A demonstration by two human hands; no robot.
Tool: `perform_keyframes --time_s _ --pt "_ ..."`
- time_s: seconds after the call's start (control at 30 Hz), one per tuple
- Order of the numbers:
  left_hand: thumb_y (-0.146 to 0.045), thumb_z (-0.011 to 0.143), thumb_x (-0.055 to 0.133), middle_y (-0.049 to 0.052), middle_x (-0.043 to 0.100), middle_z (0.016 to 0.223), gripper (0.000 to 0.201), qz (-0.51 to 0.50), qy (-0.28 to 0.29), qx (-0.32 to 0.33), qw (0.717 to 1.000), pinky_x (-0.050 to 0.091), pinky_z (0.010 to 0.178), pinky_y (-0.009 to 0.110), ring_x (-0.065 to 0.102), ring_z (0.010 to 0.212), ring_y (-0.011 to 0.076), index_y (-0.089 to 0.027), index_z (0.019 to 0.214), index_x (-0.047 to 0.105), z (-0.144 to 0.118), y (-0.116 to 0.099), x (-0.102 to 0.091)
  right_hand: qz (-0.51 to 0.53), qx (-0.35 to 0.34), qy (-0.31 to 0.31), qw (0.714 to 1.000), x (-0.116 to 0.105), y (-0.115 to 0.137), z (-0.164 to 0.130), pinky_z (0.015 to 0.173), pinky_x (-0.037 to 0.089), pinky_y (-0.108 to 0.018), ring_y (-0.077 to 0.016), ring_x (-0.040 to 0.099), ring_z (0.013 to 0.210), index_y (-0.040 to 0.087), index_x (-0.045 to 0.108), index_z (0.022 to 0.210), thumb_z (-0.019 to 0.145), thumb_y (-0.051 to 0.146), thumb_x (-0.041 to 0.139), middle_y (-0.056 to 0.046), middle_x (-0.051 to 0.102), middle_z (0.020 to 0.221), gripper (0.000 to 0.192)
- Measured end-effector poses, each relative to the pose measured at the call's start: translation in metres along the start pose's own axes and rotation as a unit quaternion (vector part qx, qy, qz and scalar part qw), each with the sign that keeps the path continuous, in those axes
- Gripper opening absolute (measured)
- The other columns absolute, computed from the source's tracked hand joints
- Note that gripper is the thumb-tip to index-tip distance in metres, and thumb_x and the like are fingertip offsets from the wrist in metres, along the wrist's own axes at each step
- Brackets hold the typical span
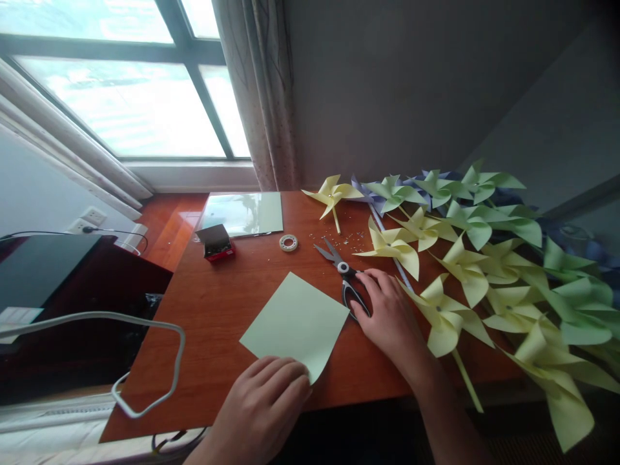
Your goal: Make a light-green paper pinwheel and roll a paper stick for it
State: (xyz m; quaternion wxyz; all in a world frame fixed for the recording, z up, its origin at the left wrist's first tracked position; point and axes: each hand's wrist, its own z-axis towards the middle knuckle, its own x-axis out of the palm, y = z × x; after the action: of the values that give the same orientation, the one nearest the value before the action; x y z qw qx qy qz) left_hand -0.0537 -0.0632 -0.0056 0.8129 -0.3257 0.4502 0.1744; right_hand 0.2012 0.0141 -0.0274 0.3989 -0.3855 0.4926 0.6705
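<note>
Two hands: both are working at the near edge of the wooden table (pixel 217 310).
Right hand (pixel 387 313): it is lying palm down, fingers loosely curled, over the handle loops of the scissors (pixel 345 278); the fingertips are touching the black handles, but whether any finger is passing through a loop cannot be told.
Scissors axis: the long axis is running from the handles under the right hand up and to the left, with the closed blades pointing away from the person toward the window side.
Left hand (pixel 264 403): it is pressing its bunched fingertips on the near corner of the pale green paper square (pixel 295 323), which is curling up slightly at that corner.
Paper position: the sheet is lying flat as a diamond between the two hands, its right corner just beside the scissor handles.
Nearer hand: the right hand is on the scissors; the left hand is well apart from them.
Further out: a tape roll (pixel 288 243) and a small red box (pixel 216 243) are lying beyond the paper, and paper pinwheels (pixel 465 265) are crowding the right side of the table.
</note>
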Motion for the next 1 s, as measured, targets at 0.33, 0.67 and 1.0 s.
perform_keyframes --time_s 0.33,0.67,1.0 --pt "-0.017 0.096 0.057 0.007 0.077 0.106 0.019 -0.075 0.004 -0.097 0.992 0.059 0.076 0.031 0.073 0.092 0.0219 -0.023 0.111 0.065 0.011 0.001 0.007 0.048 0.074 -0.02 0.996 0.004 0.01 0.008 0.083 0.058 -0.043 -0.0302 0.069 0.094 0.017 0.065 0.122 0.078 0.023 0.069 -0.01 0.07 0.102 0.045" --pt "-0.029 0.098 0.058 0.008 0.078 0.109 0.021 -0.267 -0.032 -0.243 0.932 0.06 0.083 0.033 0.074 0.096 0.0222 -0.022 0.113 0.07 0.055 0.005 0.022 0.148 0.082 -0.16 0.973 -0.027 0.033 -0.003 0.074 0.061 -0.038 -0.0246 0.07 0.081 0.02 0.066 0.12 0.08 0.03 0.067 -0.008 0.073 0.098 0.041" --pt "-0.044 0.093 0.065 0.011 0.078 0.11 0.032 -0.452 -0.163 -0.351 0.804 0.062 0.085 0.037 0.075 0.097 0.0263 -0.019 0.113 0.066 0.055 0.004 0.021 0.155 0.022 -0.111 0.981 0.007 0.089 -0.03 0.09 0.061 -0.045 -0.0315 0.068 0.108 0.017 0.059 0.129 0.092 0.027 0.061 -0.017 0.069 0.118 0.039"
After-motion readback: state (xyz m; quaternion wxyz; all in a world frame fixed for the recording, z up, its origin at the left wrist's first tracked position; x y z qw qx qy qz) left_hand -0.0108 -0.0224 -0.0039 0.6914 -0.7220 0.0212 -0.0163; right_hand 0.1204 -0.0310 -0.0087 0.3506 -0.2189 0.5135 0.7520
